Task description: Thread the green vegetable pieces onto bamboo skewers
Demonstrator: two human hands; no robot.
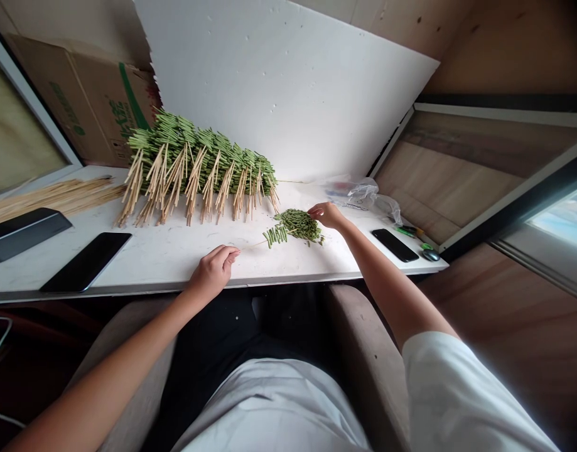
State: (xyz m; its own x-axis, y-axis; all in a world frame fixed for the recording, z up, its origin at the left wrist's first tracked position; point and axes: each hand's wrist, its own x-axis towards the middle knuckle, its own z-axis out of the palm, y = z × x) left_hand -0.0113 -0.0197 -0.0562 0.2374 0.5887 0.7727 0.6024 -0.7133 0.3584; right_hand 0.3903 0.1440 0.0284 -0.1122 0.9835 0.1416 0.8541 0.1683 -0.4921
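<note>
My left hand [214,269] is closed round the bare end of a thin wooden skewer [254,243] above the front of the white table. Several short green bean pieces [275,236] sit side by side on the skewer's far part, which points at a small pile of loose cut green beans [297,221]. At the pile's right edge, my right hand [328,215] has its fingers pinched together. Whatever lies between those fingertips is too small to make out.
Filled green bean skewers [198,154] are stacked at the back, sticks forward. Bare skewers [57,196] lie at left, near a black phone [86,262] and a dark wedge-shaped device [27,231]. Rightward are another phone [394,245], a plastic bag [368,193] and a mouse [430,255].
</note>
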